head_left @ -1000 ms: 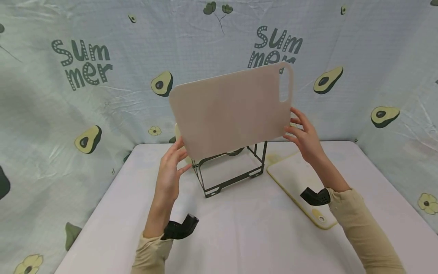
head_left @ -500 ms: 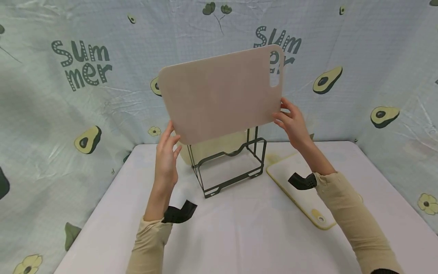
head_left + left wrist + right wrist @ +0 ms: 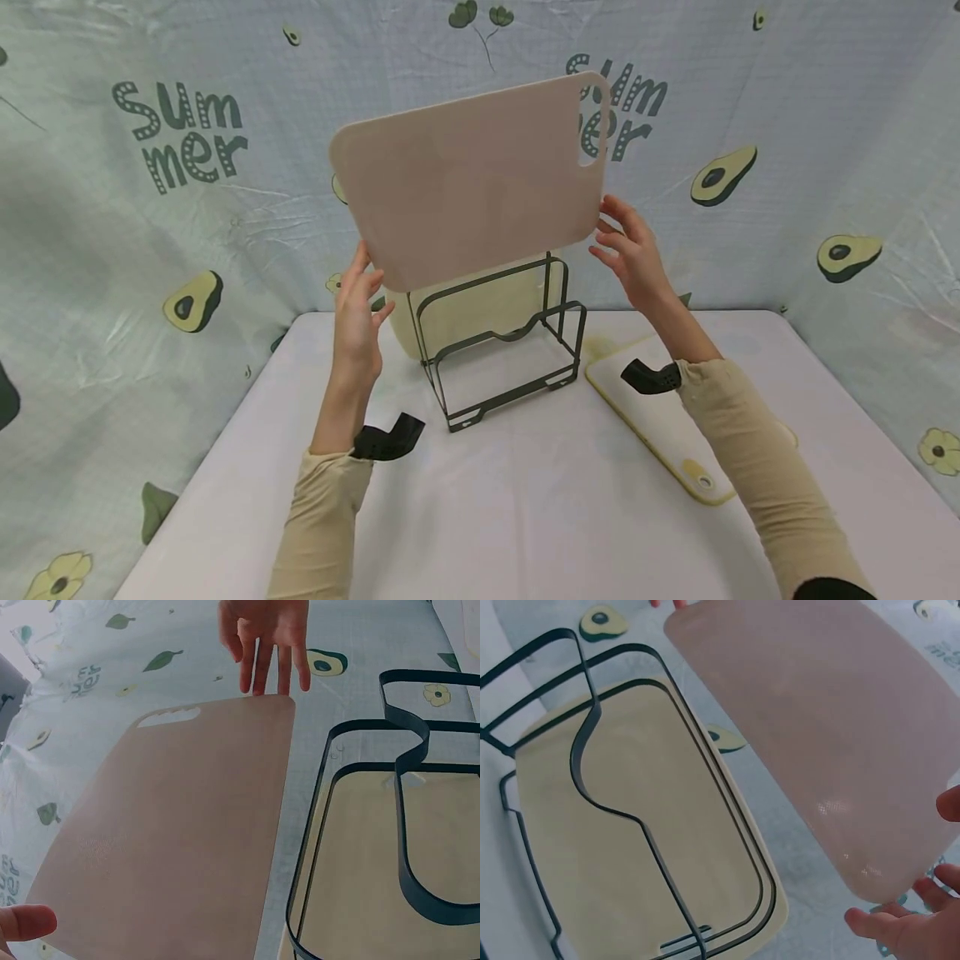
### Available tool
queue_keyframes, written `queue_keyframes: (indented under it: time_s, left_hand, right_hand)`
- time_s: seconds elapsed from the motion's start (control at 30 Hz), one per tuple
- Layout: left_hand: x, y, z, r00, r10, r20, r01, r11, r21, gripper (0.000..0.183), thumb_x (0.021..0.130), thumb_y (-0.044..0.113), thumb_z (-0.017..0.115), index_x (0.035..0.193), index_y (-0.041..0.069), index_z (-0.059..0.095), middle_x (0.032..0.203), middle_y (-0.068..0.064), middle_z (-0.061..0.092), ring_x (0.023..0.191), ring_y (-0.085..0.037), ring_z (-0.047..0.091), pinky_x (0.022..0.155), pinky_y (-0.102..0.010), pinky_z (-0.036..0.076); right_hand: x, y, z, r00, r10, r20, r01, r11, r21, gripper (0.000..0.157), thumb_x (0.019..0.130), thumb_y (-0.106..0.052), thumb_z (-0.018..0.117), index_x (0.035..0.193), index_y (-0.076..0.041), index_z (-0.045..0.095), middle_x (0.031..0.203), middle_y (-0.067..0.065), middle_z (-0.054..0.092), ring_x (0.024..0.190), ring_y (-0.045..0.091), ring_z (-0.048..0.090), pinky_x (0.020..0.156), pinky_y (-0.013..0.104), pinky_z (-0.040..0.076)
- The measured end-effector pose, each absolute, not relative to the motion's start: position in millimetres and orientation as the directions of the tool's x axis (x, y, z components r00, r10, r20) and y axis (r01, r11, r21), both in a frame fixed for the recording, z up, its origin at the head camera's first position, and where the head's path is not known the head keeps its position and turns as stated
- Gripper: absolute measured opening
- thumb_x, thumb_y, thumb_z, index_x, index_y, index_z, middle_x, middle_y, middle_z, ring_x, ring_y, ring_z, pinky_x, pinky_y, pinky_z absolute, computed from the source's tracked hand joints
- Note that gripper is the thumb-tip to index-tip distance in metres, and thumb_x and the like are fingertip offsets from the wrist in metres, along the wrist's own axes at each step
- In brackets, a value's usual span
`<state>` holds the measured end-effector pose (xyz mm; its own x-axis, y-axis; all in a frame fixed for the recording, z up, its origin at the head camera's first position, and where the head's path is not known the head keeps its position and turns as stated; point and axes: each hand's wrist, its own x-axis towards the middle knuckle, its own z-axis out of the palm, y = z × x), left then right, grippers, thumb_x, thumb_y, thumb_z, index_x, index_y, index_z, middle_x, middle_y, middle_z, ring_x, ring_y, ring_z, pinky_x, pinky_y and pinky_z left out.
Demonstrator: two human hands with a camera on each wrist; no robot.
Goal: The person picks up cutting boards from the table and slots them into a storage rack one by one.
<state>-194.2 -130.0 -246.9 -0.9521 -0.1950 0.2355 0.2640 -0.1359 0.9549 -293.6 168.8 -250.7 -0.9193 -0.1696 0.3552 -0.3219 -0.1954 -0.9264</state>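
A pinkish-beige cutting board (image 3: 468,179) with a slot handle is held up, tilted, between my two hands. My left hand (image 3: 356,304) supports its lower left edge with fairly straight fingers, the thumb standing apart. At the other end my right hand (image 3: 633,250) touches the edge with its fingertips; its fingers (image 3: 264,664) look straight in the left wrist view. Below the board stands a dark wire rack (image 3: 517,392), overlapped by it at the top in the head view. A cream board (image 3: 641,772) stands upright in the rack, partly hidden there by the raised board.
On the white table (image 3: 480,517), right of the rack, lies a white board with a yellow rim (image 3: 652,417), partly covered by the right sleeve. A printed cloth (image 3: 787,150) hangs behind the table.
Both hands have lifted the pinkish-beige cutting board up and to the left, away from the rack, uncovering more of the rack and the cream board. The rack has stayed in place.
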Motion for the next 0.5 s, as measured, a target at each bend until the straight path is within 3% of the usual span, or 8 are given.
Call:
queue_keyframes:
  time_s: [0.27,0.5]
  left_hand:
    - [-205,-135,-257,-0.958,-0.178,0.225,0.248,-0.122,0.961,0.049,0.094,0.022,0.032,0.142,0.024,0.022,0.148,0.005,0.015,0.132,-0.02,0.021,0.106,-0.049,0.022]
    - [-211,-140,-267,-0.966,-0.153,0.21,0.23,-0.127,0.965,0.046,0.095,0.028,0.027,0.142,0.026,0.023,0.149,0.006,0.013,0.132,-0.022,0.023,0.105,-0.05,0.022]
  right_hand:
    - [-306,170,-260,-0.912,-0.262,0.315,-0.266,-0.208,-0.941,0.064,0.086,0.0,0.035,0.144,-0.013,0.011,0.15,0.004,0.009,0.137,0.031,0.013,0.107,0.058,0.012]
    - [-315,170,-270,-0.903,-0.303,0.306,-0.232,-0.256,-0.938,0.057,0.091,-0.006,0.03,0.144,-0.016,0.009,0.151,0.001,0.005,0.138,0.028,0.008,0.109,0.054,0.007]
